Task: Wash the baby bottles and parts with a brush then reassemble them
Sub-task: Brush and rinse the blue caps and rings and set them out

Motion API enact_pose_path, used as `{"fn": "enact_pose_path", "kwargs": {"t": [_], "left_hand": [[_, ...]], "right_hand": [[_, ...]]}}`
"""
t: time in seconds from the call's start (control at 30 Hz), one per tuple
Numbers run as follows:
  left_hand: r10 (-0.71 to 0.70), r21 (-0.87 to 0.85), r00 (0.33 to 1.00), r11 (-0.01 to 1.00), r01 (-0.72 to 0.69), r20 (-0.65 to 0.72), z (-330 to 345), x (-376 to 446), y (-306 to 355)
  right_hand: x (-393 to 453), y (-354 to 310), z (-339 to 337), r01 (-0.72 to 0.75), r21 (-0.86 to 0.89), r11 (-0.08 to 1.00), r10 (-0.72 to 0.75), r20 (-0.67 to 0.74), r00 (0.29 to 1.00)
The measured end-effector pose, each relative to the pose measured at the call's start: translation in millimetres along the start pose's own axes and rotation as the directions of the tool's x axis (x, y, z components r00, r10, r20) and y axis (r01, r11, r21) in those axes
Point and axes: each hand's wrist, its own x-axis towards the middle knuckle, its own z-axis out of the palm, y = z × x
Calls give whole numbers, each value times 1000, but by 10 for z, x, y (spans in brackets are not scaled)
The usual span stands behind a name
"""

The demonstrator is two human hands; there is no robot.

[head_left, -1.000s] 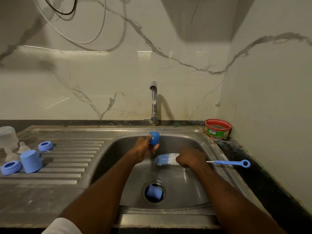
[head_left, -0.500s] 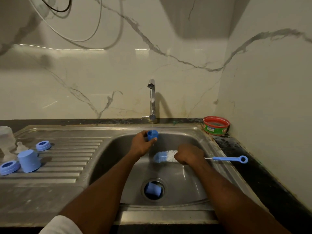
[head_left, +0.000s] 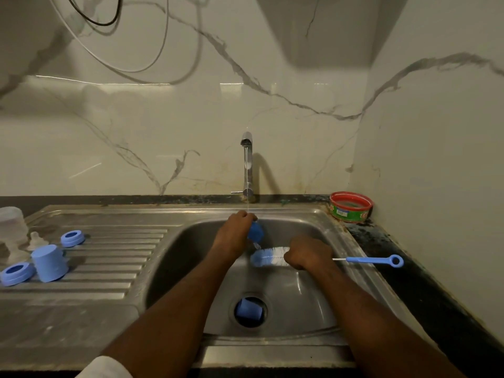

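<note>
Left hand (head_left: pixel 236 232) grips a blue cap (head_left: pixel 255 230) under the tap's (head_left: pixel 247 165) stream. Right hand (head_left: pixel 308 253) clasps the brush (head_left: pixel 268 256) beside it.

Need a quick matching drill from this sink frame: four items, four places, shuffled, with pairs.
Items:
1. bottle brush
2. blue cap
3. red-rimmed tub
4. blue cup

Places:
A. upside down on the drainboard
B. on the counter in the right corner
C. held by the left hand under the tap stream
D. gripped by the right hand over the basin

Pairs: 1-D, 2-C, 3-B, 4-A
</note>
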Motion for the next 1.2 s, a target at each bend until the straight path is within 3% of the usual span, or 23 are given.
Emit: {"fn": "enact_pose_path", "kwargs": {"t": [0.23,0.7,0.87,1.1,1.2], "left_hand": [[-10,65,1000,998,9,19,17,19,-22],[-88,-146,987,987,68,-136,24,43,-117],[-49,-55,999,997,50,20,48,-9,-153],[-151,-231,988,962,143,-17,-106,-67,-106],[-152,-147,988,978,147,-23,-254,-163,-45]], "right_hand": [[17,5,27,-4,-1,1000,4,4,1000],[8,5,50,24,2,1000,-24,-25,999],[-2,-2,50,29,12,1000,-29,-28,999],[-7,41,39,41,25,999,-38,-123,992],[17,43,33,29,32,999,-23,-178,984]]}}
